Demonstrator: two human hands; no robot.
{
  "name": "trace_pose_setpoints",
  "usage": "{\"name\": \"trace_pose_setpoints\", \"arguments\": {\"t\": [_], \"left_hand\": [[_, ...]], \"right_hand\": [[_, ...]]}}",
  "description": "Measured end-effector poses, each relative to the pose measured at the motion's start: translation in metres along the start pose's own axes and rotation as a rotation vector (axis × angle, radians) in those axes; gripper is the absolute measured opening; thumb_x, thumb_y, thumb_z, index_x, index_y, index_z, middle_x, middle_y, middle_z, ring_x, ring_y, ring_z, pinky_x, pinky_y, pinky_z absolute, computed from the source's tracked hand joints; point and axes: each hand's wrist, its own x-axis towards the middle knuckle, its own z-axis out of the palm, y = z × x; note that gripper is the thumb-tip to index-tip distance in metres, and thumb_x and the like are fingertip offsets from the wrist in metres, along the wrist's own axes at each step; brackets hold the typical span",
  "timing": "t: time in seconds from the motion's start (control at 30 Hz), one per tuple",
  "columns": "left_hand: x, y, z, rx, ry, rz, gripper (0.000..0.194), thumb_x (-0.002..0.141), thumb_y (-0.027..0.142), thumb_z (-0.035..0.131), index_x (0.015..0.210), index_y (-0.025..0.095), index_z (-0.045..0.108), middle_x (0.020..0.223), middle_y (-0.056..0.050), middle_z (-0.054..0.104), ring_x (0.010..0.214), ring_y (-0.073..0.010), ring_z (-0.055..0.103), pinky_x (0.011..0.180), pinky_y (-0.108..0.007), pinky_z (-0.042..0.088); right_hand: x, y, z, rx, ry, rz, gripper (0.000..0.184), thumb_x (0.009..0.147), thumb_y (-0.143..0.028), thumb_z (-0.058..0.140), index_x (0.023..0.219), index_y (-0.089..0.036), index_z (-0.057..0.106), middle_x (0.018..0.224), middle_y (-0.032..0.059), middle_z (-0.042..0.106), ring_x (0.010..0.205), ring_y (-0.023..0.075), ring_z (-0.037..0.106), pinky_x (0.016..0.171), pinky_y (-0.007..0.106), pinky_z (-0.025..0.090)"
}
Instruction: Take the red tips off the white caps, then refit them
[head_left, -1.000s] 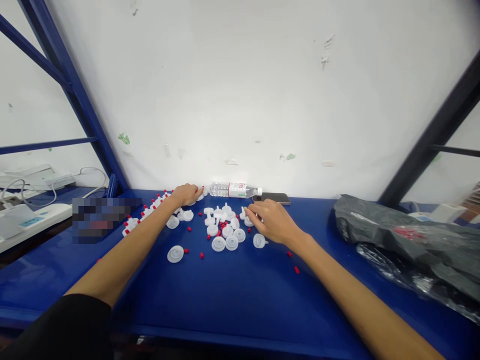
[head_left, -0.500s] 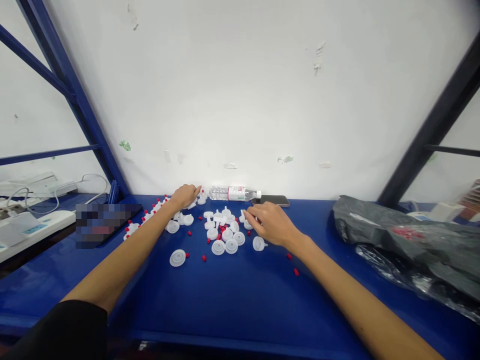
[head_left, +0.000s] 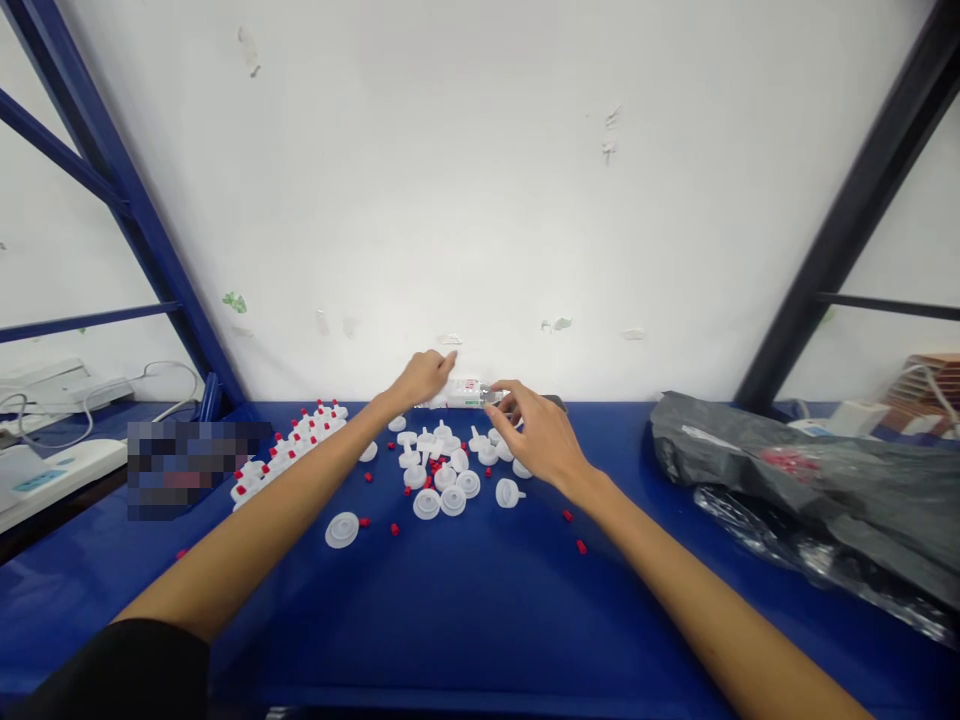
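Note:
A clear plastic bottle (head_left: 466, 392) with a white label lies on its side against the wall. My left hand (head_left: 424, 379) is at its left end, fingers curled with the thumb sticking out; whatever lies inside the fingers is hidden. Around the bottle's cap end is my right hand (head_left: 534, 428), thumb and forefinger apart; it covers the cap, and I cannot tell whether it touches. White disc-shaped plastic pieces with spouts (head_left: 452, 500) lie below the hands, among small red caps (head_left: 395, 529). Left of them, white pieces fitted with red caps (head_left: 304, 432) stand in rows, partly behind my left forearm.
A dark phone (head_left: 556, 401) lies mostly behind my right hand. Grey plastic bags (head_left: 795, 475) cover the right side of the blue table (head_left: 465, 620). To the left are a power strip (head_left: 67, 470) with cables and a blurred dark object (head_left: 191, 465). Blue metal posts (head_left: 150, 240) frame the wall.
My left hand has moved right, onto the bottle's left end. My right hand has gone up from the white pieces to the bottle's cap end, its fingers spreading. The view has shifted slightly.

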Motion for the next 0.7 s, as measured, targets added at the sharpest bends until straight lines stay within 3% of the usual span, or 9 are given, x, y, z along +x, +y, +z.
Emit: {"name": "trace_pose_setpoints", "arguments": {"t": [0.13,0.2,0.3,0.43,0.7], "left_hand": [[-0.005,0.038,0.025,-0.152,-0.061,0.06,0.037,0.101,0.042,0.066,0.127,0.017,0.067,0.126,-0.008,0.07,0.107,-0.0252,0.07,0.092,-0.045,0.061],[-0.01,0.05,0.036,-0.216,-0.108,0.071,0.036,0.101,0.043,0.066,0.125,0.016,0.068,0.125,-0.008,0.07,0.106,-0.0255,0.07,0.091,-0.044,0.061],[-0.016,0.06,0.048,-0.285,-0.175,0.054,0.036,0.1,0.044,0.066,0.124,0.016,0.068,0.123,-0.007,0.071,0.104,-0.0255,0.071,0.089,-0.043,0.062],[-0.015,0.067,0.056,-0.337,-0.223,-0.003,0.036,0.101,0.041,0.067,0.126,0.016,0.067,0.122,-0.008,0.07,0.102,-0.023,0.071,0.086,-0.042,0.063],[-0.004,0.068,0.063,-0.305,-0.173,-0.025,0.037,0.101,0.04,0.067,0.129,0.017,0.065,0.126,-0.009,0.069,0.105,-0.0239,0.07,0.089,-0.044,0.062]], "right_hand": [[0.003,0.011,0.007,0.185,-0.032,0.192,0.064,0.098,-0.051,0.069,0.151,-0.023,0.046,0.127,0.013,0.074,0.093,0.0261,0.074,0.086,0.04,0.053],[0.004,0.018,0.011,0.342,-0.059,0.258,0.069,0.093,-0.049,0.076,0.15,-0.024,0.047,0.13,0.0152,0.073,0.098,0.0274,0.075,0.09,0.043,0.055],[0.006,0.028,0.017,0.582,-0.108,0.314,0.062,0.092,-0.042,0.079,0.144,-0.023,0.051,0.121,0.0132,0.077,0.097,0.0254,0.078,0.084,0.038,0.059],[0.01,0.036,0.024,0.726,-0.118,0.364,0.049,0.097,-0.035,0.072,0.14,-0.02,0.052,0.105,0.0088,0.082,0.091,0.0212,0.081,0.08,0.033,0.063],[0.016,0.046,0.016,0.603,-0.038,0.429,0.027,0.092,-0.036,0.076,0.113,-0.02,0.07,0.098,0.0069,0.083,0.091,0.0219,0.081,0.078,0.03,0.061]]}}
